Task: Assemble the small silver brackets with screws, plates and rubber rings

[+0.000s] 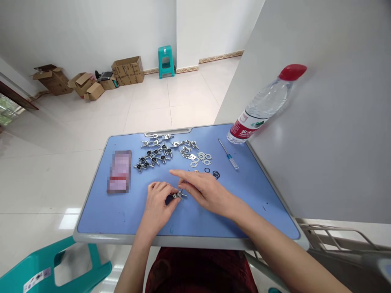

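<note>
My left hand (159, 201) is closed on a small metal fitting (179, 195), pinned low over the front middle of the table between thumb and fingers. Over its right side comes my right hand (206, 189), forefinger stretched out and thumb and other fingers pinched together at the fitting. A thin dark bit shows at that pinch, too small to name. Just beyond my hands lie black rubber rings (216, 175) and flat metal gaskets (201, 158). Further left are several metal fittings with black round centres (154, 159); plain metal fittings (154, 142) lie behind them.
A screwdriver (229, 155) lies at the right of the blue table (106, 219). Near the back right corner stands a red-capped water bottle (264, 103). At the left is a pixelated flat object (119, 171). Green stools (165, 61) and cardboard boxes (128, 71) stand on the floor.
</note>
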Tool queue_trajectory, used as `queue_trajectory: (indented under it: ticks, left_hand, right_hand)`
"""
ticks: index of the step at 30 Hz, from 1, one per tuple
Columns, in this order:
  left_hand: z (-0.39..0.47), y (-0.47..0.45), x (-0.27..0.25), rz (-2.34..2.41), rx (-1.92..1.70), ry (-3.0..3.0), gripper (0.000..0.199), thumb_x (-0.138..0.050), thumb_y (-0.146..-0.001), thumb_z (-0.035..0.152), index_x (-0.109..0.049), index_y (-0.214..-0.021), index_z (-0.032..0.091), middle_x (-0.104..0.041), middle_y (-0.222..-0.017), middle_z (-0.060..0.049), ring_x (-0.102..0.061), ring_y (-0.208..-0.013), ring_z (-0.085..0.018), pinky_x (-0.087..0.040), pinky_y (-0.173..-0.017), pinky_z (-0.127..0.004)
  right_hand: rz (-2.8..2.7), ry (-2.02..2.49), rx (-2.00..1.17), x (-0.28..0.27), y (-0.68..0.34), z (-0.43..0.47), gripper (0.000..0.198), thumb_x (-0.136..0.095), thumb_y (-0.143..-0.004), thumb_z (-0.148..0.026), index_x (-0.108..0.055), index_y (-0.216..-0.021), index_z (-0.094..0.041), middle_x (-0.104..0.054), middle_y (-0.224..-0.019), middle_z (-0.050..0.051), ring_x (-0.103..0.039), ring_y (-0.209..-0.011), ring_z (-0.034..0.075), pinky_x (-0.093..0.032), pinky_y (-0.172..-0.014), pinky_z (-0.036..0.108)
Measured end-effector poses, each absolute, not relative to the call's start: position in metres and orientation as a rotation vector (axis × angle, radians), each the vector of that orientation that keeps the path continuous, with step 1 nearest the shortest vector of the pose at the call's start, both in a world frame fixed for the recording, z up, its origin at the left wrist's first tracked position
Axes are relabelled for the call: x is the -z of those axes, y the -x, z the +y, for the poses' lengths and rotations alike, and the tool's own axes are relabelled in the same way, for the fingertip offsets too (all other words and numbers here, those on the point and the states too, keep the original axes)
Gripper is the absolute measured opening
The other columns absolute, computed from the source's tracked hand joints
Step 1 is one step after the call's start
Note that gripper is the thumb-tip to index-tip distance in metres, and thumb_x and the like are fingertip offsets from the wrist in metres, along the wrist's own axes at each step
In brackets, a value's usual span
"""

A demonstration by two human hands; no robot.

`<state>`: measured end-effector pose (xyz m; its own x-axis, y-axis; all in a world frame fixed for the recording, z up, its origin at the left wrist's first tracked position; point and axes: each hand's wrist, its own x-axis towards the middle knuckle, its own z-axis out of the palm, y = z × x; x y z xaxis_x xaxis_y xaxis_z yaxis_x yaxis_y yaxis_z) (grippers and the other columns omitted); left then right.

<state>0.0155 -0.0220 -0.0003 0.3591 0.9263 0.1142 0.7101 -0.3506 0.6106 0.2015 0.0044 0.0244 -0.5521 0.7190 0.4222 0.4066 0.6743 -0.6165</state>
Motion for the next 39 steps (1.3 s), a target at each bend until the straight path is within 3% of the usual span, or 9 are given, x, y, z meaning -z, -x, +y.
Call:
queue_trajectory:
  ticks: [4, 9, 14, 20, 25, 29, 32, 35, 39]
  left_hand:
    - [-0.022, -0.015, 0.001, 1.43, -0.628, -2.147, 0.004, -0.058, -0.088, 0.021, -0.059, -0.086, 0.024, -0.065, -0.089, 0.0, -0.059, -0.088, -0.02, -0.038, -0.09, -0.04]
    - [-0.022, -0.015, 0.0, 1.399, -0.635, -2.148, 0.007, -0.059, -0.087, 0.017, -0.059, -0.085, 0.024, -0.066, -0.087, 0.001, -0.059, -0.089, -0.02, -0.037, -0.092, -0.041]
    - [-0.021, -0.015, 0.001, 1.416, -0.637, -2.16, 0.005, -0.059, -0.088, 0.019, -0.058, -0.085, 0.023, -0.064, -0.086, 0.001, -0.058, -0.088, -0.02, -0.038, -0.09, -0.04]
    - [-0.022, -0.014, 0.001, 1.395, -0.647, -2.149, 0.007, -0.062, -0.086, 0.016, -0.059, -0.087, 0.023, -0.065, -0.088, 0.003, -0.059, -0.089, -0.019, -0.036, -0.091, -0.039]
    - [-0.022, -0.014, 0.001, 1.402, -0.644, -2.157, 0.007, -0.062, -0.087, 0.017, -0.058, -0.085, 0.023, -0.064, -0.086, 0.002, -0.058, -0.087, -0.019, -0.036, -0.09, -0.039]
    - [-0.023, -0.014, 0.001, 1.392, -0.657, -2.146, 0.008, -0.063, -0.086, 0.016, -0.058, -0.086, 0.022, -0.065, -0.088, 0.002, -0.058, -0.089, -0.019, -0.035, -0.091, -0.039]
    - [-0.023, -0.014, 0.002, 1.405, -0.651, -2.153, 0.006, -0.061, -0.087, 0.016, -0.058, -0.086, 0.022, -0.064, -0.087, 0.002, -0.058, -0.088, -0.019, -0.036, -0.09, -0.039]
    - [-0.023, -0.014, 0.003, 1.415, -0.646, -2.159, 0.005, -0.061, -0.088, 0.018, -0.058, -0.086, 0.022, -0.064, -0.087, 0.001, -0.057, -0.087, -0.02, -0.037, -0.089, -0.039]
    - [-0.022, -0.014, 0.004, 1.397, -0.669, -2.155, 0.006, -0.061, -0.088, 0.018, -0.058, -0.085, 0.022, -0.064, -0.087, 0.002, -0.058, -0.088, -0.019, -0.036, -0.09, -0.039]
  right_hand:
    - [-2.254, 0.853, -0.507, -0.023, -0.199, 0.004, 0.031, -0.035, -0.103, -0.028, -0.059, -0.121, -0.018, -0.069, -0.087, 0.007, -0.062, -0.072, 0.016, -0.05, -0.067, 0.03]
    - [-2.304, 0.856, -0.683, -0.033, -0.207, 0.003, 0.039, -0.029, -0.101, -0.017, -0.044, -0.137, -0.02, -0.067, -0.104, 0.009, -0.062, -0.087, 0.018, -0.052, -0.075, 0.035]
    - [-2.236, 0.837, -0.503, -0.026, -0.206, 0.006, 0.029, -0.038, -0.103, -0.027, -0.06, -0.119, -0.017, -0.066, -0.083, 0.006, -0.061, -0.074, 0.016, -0.049, -0.066, 0.029]
    - [-2.257, 0.802, -0.561, -0.027, -0.204, 0.005, 0.033, -0.033, -0.102, -0.019, -0.052, -0.129, -0.017, -0.068, -0.101, 0.01, -0.062, -0.088, 0.018, -0.051, -0.074, 0.031]
    - [-2.237, 0.857, -0.463, -0.027, -0.204, 0.006, 0.025, -0.04, -0.101, -0.024, -0.062, -0.11, -0.015, -0.067, -0.084, 0.007, -0.06, -0.075, 0.017, -0.05, -0.069, 0.031]
    - [-2.251, 0.797, -0.567, -0.027, -0.203, 0.006, 0.03, -0.036, -0.101, -0.019, -0.054, -0.125, -0.015, -0.067, -0.106, 0.012, -0.063, -0.092, 0.019, -0.052, -0.077, 0.033]
    - [-2.186, 0.708, -0.604, -0.023, -0.201, 0.006, 0.03, -0.037, -0.102, -0.019, -0.052, -0.128, -0.018, -0.07, -0.095, 0.006, -0.064, -0.084, 0.015, -0.052, -0.076, 0.03]
    - [-2.16, 0.746, -0.519, -0.021, -0.2, 0.006, 0.025, -0.041, -0.102, -0.025, -0.06, -0.117, -0.019, -0.069, -0.082, 0.003, -0.062, -0.071, 0.014, -0.05, -0.066, 0.027]
    - [-2.242, 0.741, -0.629, -0.027, -0.204, 0.006, 0.028, -0.039, -0.101, -0.023, -0.058, -0.121, -0.017, -0.067, -0.091, 0.007, -0.062, -0.079, 0.016, -0.05, -0.07, 0.029]
